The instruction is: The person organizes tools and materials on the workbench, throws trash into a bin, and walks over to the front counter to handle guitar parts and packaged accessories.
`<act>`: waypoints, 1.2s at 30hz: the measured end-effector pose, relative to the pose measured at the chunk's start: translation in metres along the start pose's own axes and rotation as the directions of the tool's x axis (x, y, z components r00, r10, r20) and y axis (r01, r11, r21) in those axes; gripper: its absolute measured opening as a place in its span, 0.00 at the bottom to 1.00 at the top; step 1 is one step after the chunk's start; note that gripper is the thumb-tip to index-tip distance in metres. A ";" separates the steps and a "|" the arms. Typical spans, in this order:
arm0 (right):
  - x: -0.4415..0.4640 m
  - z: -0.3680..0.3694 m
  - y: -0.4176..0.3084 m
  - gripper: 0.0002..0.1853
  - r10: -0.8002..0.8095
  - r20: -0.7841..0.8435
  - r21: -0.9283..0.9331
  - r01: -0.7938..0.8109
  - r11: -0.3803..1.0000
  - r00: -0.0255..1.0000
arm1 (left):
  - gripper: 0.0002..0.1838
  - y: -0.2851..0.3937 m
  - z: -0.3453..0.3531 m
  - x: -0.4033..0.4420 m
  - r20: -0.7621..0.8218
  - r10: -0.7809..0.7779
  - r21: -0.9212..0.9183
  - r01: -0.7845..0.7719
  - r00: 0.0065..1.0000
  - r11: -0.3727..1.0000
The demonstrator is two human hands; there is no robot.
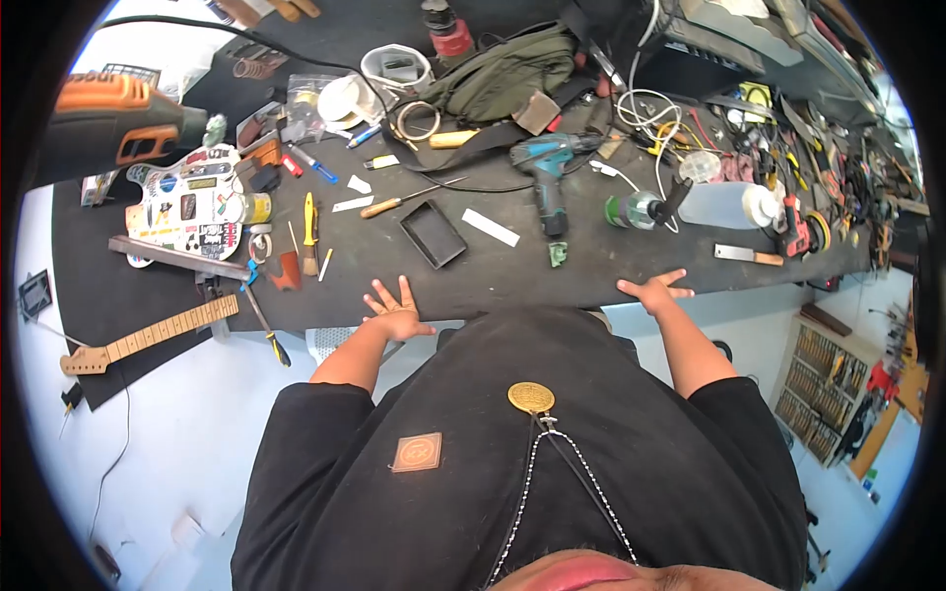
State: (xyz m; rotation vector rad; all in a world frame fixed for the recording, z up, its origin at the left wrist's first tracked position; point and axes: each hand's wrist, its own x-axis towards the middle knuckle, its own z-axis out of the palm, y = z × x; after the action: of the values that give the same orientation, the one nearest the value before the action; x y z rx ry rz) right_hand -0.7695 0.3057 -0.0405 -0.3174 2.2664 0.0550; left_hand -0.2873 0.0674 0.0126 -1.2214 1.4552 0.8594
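Observation:
My left hand (394, 311) lies on the front edge of the dark workbench (493, 281), fingers spread and holding nothing. Farther along the same edge, my right hand (658, 290) also rests with its fingers apart. Nearest my left hand are a small black tray (434, 234), a thin pale stick (325, 264) and a yellow-handled brush (310, 231). Between and beyond the hands lie a white strip (491, 227), a teal cordless drill (548, 177) and a crumpled green scrap (559, 254). To the right of my right hand is a flat blade with a wooden handle (747, 255).
A sticker-covered guitar body (187, 205) sits at the left, with a guitar neck (148, 335) below it. A green bag (507, 74) is at the back. A large translucent bottle (724, 205) and a small green bottle (631, 211) occupy the right. Cables cross the bench.

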 end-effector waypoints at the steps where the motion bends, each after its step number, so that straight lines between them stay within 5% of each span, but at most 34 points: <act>1: 0.003 0.003 0.002 0.79 -0.008 -0.027 0.011 0.008 1.000 1.000 | 0.77 0.000 -0.001 -0.002 0.006 -0.001 0.001 0.001 1.000 1.000; 6: 0.001 -0.007 -0.001 0.79 0.007 0.056 -0.020 -0.006 1.000 0.998 | 0.78 -0.002 0.002 0.005 0.006 0.000 0.008 0.000 1.000 1.000; 10: 0.001 -0.013 -0.007 0.80 0.014 0.148 -0.203 0.017 0.979 0.989 | 0.79 -0.009 -0.003 0.006 0.018 0.040 0.020 -0.040 0.999 0.999; 12: 0.002 -0.009 -0.008 0.79 0.023 0.069 -0.256 -0.005 0.967 0.997 | 0.81 -0.013 0.005 0.015 -0.049 0.049 0.055 -0.047 0.998 0.997; 13: -0.005 -0.022 -0.015 0.80 0.029 0.171 -0.312 0.026 0.950 0.985 | 0.83 -0.016 0.008 0.018 -0.080 0.071 0.055 -0.067 0.994 0.996; 15: 0.003 0.004 0.001 0.81 -0.022 0.000 -0.222 0.021 0.975 1.000 | 0.84 -0.016 0.009 0.020 -0.084 0.053 0.010 -0.052 0.995 0.999; 18: -0.016 -0.030 -0.014 0.70 -0.023 0.245 -0.294 0.097 0.951 0.969 | 0.84 -0.010 0.014 0.023 -0.120 -0.020 -0.017 0.018 0.993 1.000; 20: -0.020 -0.028 -0.013 0.62 -0.020 0.200 -0.300 0.080 0.950 0.980 | 0.82 -0.006 0.021 0.045 -0.210 -0.076 0.073 0.093 0.975 0.993; 24: -0.038 -0.028 0.017 0.62 -0.166 0.105 -0.143 0.180 0.973 0.981 | 0.74 0.055 0.022 0.054 -0.319 0.126 0.168 -0.075 0.939 0.983; 27: -0.073 -0.032 0.087 0.52 -0.324 -0.026 0.205 0.322 0.924 0.946 | 0.68 0.133 0.019 0.042 -0.312 0.336 0.291 -0.247 0.888 0.924; 30: -0.035 0.001 0.188 0.36 -0.533 -0.163 0.237 0.558 0.796 0.830 | 0.62 0.224 0.035 0.019 -0.241 0.517 0.399 -0.402 0.822 0.824; 32: -0.014 0.029 0.280 0.22 -0.489 -0.242 0.252 0.541 0.802 0.838 | 0.58 0.292 0.053 -0.001 -0.172 0.611 0.461 -0.485 0.773 0.743; 36: -0.042 0.095 0.494 0.14 0.034 -0.293 0.372 0.081 0.925 0.956 | 0.51 0.417 0.101 -0.038 -0.003 0.734 0.559 -0.607 0.679 0.564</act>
State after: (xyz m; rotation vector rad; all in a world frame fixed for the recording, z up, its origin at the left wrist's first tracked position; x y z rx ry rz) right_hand -0.7945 0.8054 -0.1036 -0.1503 2.5007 -0.4726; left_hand -0.6668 0.2698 -0.0087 -0.3086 2.2501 0.7283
